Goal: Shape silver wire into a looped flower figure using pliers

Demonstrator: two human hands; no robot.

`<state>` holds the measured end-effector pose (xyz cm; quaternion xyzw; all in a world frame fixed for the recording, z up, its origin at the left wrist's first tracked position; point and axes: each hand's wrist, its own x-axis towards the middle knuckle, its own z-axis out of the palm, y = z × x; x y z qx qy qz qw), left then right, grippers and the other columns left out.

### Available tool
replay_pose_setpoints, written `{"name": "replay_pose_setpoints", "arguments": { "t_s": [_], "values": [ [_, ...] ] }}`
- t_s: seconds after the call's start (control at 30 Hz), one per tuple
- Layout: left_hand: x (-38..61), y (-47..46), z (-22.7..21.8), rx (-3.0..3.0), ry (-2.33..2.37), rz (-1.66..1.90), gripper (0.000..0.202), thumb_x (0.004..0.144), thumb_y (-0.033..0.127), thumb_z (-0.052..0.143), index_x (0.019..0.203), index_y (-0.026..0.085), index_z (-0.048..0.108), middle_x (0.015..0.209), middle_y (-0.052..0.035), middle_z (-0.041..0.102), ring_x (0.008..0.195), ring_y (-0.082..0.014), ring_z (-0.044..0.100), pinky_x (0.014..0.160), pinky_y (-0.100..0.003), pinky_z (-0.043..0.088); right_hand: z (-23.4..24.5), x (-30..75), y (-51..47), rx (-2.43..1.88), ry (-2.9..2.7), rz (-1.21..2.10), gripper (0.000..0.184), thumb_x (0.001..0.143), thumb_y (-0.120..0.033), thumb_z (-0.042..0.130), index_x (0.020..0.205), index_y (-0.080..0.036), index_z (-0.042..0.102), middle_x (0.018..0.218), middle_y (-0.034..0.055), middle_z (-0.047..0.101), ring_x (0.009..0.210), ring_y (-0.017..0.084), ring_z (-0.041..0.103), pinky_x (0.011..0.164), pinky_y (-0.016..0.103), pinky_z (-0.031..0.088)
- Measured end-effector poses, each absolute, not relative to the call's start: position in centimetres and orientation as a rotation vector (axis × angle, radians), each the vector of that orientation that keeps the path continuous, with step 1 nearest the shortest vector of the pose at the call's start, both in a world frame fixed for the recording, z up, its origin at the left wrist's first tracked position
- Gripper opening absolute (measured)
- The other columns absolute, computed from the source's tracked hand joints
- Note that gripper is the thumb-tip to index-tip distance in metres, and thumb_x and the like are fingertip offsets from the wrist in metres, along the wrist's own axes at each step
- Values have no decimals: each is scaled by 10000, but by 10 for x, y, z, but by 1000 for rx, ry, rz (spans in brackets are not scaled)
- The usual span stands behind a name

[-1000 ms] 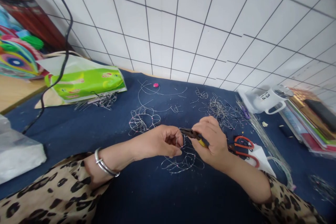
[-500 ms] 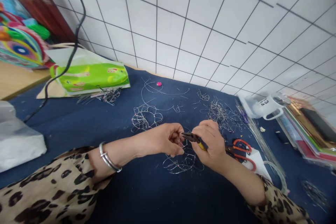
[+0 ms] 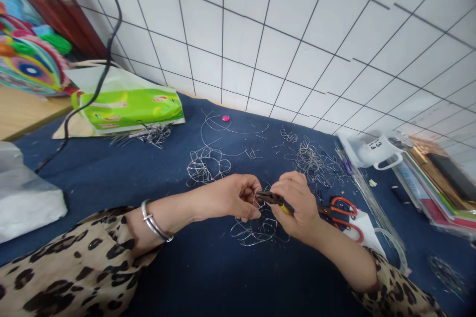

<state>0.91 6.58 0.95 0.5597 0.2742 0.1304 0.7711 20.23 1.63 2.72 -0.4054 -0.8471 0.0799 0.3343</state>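
In the head view, my left hand (image 3: 243,197) is closed, pinching part of a bent wire frame (image 3: 256,234) of thin silvery loops that hangs below it. Wrapped in my right hand (image 3: 295,203) is a pair of pliers (image 3: 270,197) with dark jaws and a yellow grip. The jaw tips meet the wire at my left fingertips; whether they are clamped on it I cannot tell. Just beyond my left hand lies another wire frame (image 3: 208,166) with small pink beads. Orange-handled scissors (image 3: 344,215) rest right of my right hand, their blades partly hidden behind it.
A tangled wire heap (image 3: 312,158) lies beyond my right hand. At the back left is a green tissue pack (image 3: 134,106), with a black cable (image 3: 107,54) hanging in front. A white mug (image 3: 383,151) and stacked books (image 3: 435,188) stand right. A tiled wall (image 3: 241,34) bounds the table.
The pliers' jaws have dipped slightly, and my right hand has shifted a little downward with them. My left hand stays in place on the wire.
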Motion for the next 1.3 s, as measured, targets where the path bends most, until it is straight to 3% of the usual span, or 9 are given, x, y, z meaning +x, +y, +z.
{"name": "replay_pose_setpoints", "arguments": {
  "t_s": [0.27, 0.4, 0.67, 0.87, 1.3],
  "values": [
    [9, 67, 7, 1282, 569, 284, 211, 688, 172, 660, 833, 171, 507, 688, 43, 511, 592, -81, 512, 567, -234, 442, 28, 204, 17, -1159, -2113, 381, 16, 794, -200, 552, 809, -200, 546, 726, 8, 577, 788, 170, 492, 769, 363, 376],
    [10, 66, 11, 1380, 586, 325, 235, 712, 175, 638, 907, 178, 505, 790, 12, 540, 679, -100, 514, 614, -248, 445, 28, 204, 17, -1215, -2042, 485, 45, 815, -221, 525, 783, -204, 552, 716, 10, 553, 775, 165, 490, 761, 351, 393],
    [9, 65, 20, 1856, 785, 608, 311, 746, 249, 640, 1036, 227, 530, 1091, -41, 516, 991, -183, 487, 874, -362, 413, 25, 206, 15, -1296, -1932, 594, 47, 821, -245, 529, 811, -211, 560, 781, 14, 549, 768, 152, 502, 756, 334, 410],
    [11, 62, 21, 1964, 747, 781, 91, 797, 254, 601, 871, 213, 635, 929, -27, 556, 936, -165, 515, 881, -349, 420, 24, 205, 15, -1315, -1905, 622, 48, 809, -245, 542, 804, -206, 570, 763, 7, 549, 764, 149, 508, 750, 328, 407],
    [12, 57, 25, 1876, 740, 703, 96, 827, 250, 552, 824, 180, 619, 873, -30, 613, 839, -148, 568, 780, -282, 459, 22, 201, 13, -1245, -1926, 589, 62, 802, -238, 532, 837, -205, 572, 772, 20, 558, 773, 159, 514, 734, 344, 438]
  ]
}}
